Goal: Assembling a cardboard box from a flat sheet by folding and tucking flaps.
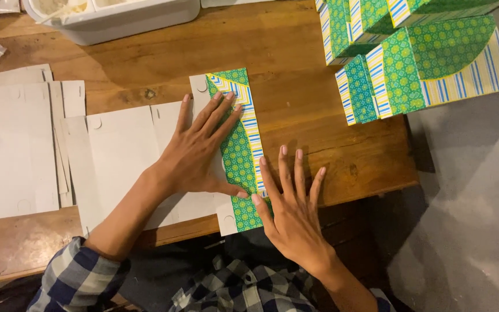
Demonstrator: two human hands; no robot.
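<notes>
**Green flap pressed flat under both hands**

Green paper w/ blue, white & yellow stripes is folded over one side of a flat white card sheet [145,156], and that flap [239,156] is what you are working on. Your left hand [200,153] lies open and flat, fingers spread, pushing down on the flap's left side. It looks like you hold it that way so the fold stays flat and can't pop up. Your right hand [295,214] is open too, fingers straight. Its thumb and first finger touch the flap's lower right side; the other fingers rest on the wooden table [319,115]. Neither hand grips anything. They sit just beside each other, not joined.

The flap runs between your hands, from the far tips of your left fingers down to the table's near side. The sheet's bottom sticks out a bit past that side.

More flat white sheets [12,150] lie to the left. Made-up green boxes [423,63] are stacked far right, well apart from your hands, prob. so they stay out of the way. A white tub [134,23] sits at the far side.
</notes>
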